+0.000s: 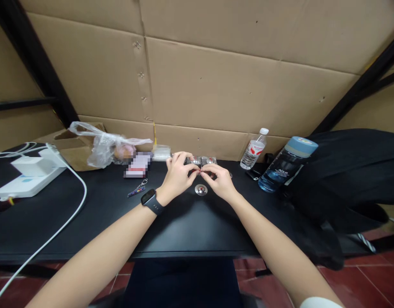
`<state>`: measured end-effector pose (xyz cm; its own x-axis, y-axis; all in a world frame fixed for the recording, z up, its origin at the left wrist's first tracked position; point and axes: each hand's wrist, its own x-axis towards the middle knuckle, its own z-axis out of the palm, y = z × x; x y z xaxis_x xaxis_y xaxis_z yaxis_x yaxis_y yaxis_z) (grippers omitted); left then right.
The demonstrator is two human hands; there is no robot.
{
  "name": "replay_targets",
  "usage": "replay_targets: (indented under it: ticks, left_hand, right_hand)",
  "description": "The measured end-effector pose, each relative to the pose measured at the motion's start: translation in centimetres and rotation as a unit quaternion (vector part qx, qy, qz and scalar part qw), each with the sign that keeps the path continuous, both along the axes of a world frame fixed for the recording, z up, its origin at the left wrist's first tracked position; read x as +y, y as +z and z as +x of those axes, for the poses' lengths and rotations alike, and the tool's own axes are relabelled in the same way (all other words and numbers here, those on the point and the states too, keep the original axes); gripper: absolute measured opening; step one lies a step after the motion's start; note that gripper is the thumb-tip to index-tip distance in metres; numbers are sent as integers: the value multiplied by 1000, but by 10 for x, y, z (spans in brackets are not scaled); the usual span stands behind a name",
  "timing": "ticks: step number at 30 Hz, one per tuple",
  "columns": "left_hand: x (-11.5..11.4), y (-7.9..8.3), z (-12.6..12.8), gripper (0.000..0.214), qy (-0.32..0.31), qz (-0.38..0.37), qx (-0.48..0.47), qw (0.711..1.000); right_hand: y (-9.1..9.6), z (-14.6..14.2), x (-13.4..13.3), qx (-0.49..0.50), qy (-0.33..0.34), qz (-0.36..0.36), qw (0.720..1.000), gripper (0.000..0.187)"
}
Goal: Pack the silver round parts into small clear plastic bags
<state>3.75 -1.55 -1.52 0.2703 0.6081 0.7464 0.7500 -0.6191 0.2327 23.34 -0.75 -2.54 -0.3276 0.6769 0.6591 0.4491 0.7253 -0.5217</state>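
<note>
My left hand (pixel 180 176), with a dark watch (pixel 151 201) on the wrist, has thumb and forefinger pinched together. My right hand (pixel 220 180) pinches just beside it, so that the fingertips of both nearly meet over the black table (pixel 190 229). What lies between them is too small to make out. Right under the fingers rests a round, shiny metal disc (pixel 201 190) with a raised, reddish centre. Behind the fingertips are similar discs in clear plastic wrapping (pixel 211 160), partly covered by my hands.
At right stand a small water bottle (pixel 254 149), a blue-lidded AQUA bottle (pixel 285 166) and black cloth (pixel 354 171). On the left are a power strip (pixel 32 179), a cardboard box (pixel 75 147), a plastic bag (pixel 104 147) and a keychain (pixel 137 191). A cardboard wall (pixel 216 85) closes the back.
</note>
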Motion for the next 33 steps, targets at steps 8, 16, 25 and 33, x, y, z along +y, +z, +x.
replay_targets:
  ticks: [8,16,25,33]
  left_hand:
    - [1,1,-4,12,-29,-18,27,999]
    - [1,4,-8,52,-95,-77,70,990]
    - [9,-1,-4,44,-94,-115,30,988]
    - [14,3,-13,39,-98,-167,4,981]
  right_hand:
    - [-1,0,1,-9,-2,12,1000,7]
    - [0,3,3,-11,15,-8,1000,6]
    - [8,7,3,0,34,-36,999,8]
    - [14,21,10,35,41,-88,995,8]
